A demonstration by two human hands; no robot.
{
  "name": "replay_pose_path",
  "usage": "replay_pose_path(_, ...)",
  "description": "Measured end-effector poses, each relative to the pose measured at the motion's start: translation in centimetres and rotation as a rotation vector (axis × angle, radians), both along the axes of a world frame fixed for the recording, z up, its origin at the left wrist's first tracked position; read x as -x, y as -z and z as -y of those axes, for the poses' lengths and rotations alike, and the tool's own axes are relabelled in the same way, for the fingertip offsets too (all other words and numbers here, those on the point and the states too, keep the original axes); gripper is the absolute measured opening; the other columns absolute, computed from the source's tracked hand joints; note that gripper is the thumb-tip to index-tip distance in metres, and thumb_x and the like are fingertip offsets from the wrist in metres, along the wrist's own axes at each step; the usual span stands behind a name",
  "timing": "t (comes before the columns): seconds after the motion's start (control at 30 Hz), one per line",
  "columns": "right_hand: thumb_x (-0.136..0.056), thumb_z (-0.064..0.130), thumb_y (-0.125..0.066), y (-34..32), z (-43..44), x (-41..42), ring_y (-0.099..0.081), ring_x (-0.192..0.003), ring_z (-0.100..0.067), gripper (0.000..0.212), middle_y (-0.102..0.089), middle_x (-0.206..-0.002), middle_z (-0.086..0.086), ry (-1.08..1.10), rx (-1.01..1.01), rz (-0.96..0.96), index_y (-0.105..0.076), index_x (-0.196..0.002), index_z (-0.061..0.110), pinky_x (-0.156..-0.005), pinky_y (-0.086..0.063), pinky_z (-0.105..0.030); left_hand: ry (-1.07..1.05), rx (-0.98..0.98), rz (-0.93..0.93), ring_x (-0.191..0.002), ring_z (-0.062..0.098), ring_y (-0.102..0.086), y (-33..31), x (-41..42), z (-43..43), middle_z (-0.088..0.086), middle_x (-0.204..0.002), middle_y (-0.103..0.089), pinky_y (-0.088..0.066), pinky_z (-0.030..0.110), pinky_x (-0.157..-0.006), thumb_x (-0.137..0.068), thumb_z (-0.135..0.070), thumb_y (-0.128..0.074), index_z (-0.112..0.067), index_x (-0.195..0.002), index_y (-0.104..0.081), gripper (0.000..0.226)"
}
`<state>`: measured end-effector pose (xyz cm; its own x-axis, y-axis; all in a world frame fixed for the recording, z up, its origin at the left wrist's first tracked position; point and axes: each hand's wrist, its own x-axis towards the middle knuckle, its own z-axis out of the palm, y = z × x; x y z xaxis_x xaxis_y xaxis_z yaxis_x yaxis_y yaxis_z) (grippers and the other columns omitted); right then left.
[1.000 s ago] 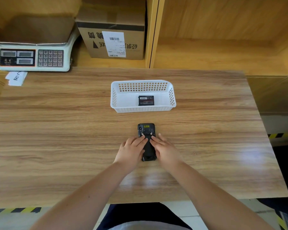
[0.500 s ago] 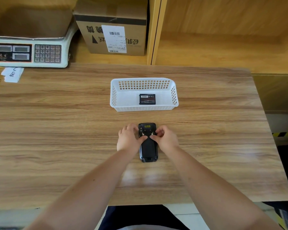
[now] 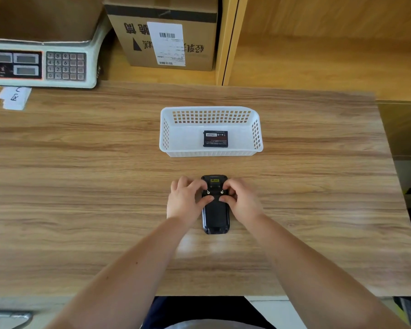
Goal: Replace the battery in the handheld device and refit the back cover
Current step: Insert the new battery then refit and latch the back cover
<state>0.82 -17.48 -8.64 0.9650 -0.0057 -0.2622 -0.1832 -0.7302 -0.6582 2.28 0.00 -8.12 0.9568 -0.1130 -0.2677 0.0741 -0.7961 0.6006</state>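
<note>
The left hand (image 3: 186, 200) grips the left edge of the handheld device (image 3: 216, 214), thumb pressed on the back cover. The device lies face down on the table (image 3: 81, 186). The right hand (image 3: 241, 201) mirrors this. At 12 o'clock, 1 battery (image 3: 215, 138) lies in the white basket (image 3: 210, 112).

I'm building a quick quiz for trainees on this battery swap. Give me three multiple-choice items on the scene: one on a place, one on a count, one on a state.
1. Where is the loose battery?
A. In the white basket
B. On the scale
C. Under the device

2. How many silver latches show on the handheld device?
A. One
B. Two
C. Four

3. How does the device lie?
A. Standing upright
B. Screen up
C. Back up, flat on the table

Answers: 1 A, it rests on the basket floor. 2 B, a pair sits between the left hand and right hand. 3 C, no screen shows.
</note>
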Motion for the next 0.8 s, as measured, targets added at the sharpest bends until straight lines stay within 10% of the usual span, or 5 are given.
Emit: replay_pose_path(0.8,-0.084,0.028,-0.067,-0.3,0.29,-0.77,-0.05,-0.089,-0.017,0.017,-0.057,-0.094,0.007,-0.143,0.135,0.013,-0.057,-0.095,0.019,-0.071,-0.046,-0.035,0.134,-0.087,0.042,-0.11,0.023,-0.041,0.27,-0.76,-0.63,-0.004,-0.117,-0.054,-0.042,0.039,-0.093,-0.08,-0.048,-0.069,-0.031,-0.104,-0.063,0.029)
